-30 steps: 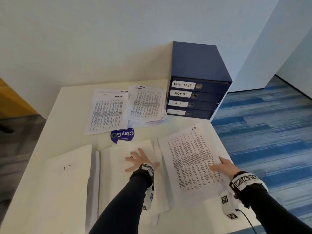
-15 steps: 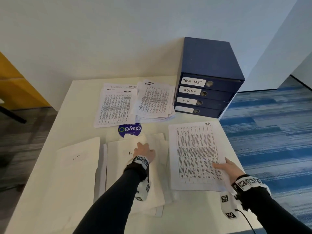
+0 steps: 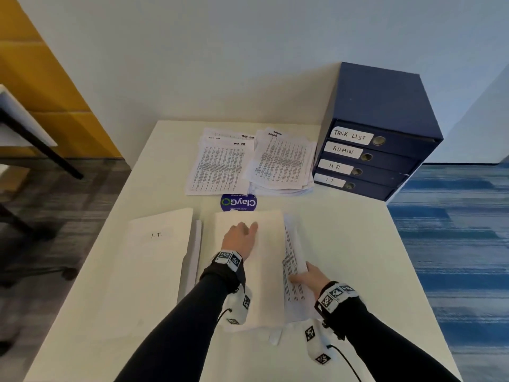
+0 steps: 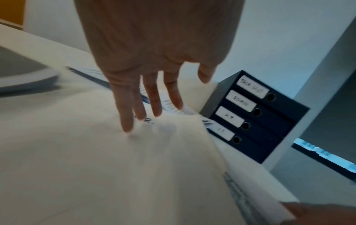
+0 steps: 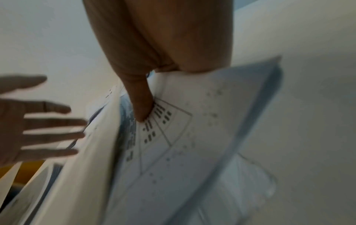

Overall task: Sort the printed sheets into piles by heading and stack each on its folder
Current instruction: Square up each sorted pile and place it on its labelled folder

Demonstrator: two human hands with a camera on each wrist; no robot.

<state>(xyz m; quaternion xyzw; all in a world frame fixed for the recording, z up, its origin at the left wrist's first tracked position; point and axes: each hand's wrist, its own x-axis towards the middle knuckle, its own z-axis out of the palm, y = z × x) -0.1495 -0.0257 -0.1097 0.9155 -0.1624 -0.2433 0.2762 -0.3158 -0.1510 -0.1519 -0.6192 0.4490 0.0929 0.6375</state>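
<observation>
from the head view, the right hand [image 3: 309, 277] pinches the near right edge of the printed sheets [image 3: 292, 260], which stand tilted on edge, long axis running away from the person, just right of the white folder [image 3: 271, 257] they seem bound for; the left hand [image 3: 240, 238] lies on that folder with fingers straight, holding nothing, so it sits in the sheets' landing spot. a second folder marked it [image 3: 157, 244] lies to the left, two sorted piles [image 3: 249, 164] and a blue drawer box [image 3: 374, 150] beyond. the left wrist view shows straight fingers [image 4: 126, 120] touching the folder cover near handwriting, the sheets' edge at lower right. the right wrist view shows the thumb [image 5: 141, 106] pressed on the printed face, the sheet curling, the other hand [image 5: 34, 121] spread flat beside it.
</observation>
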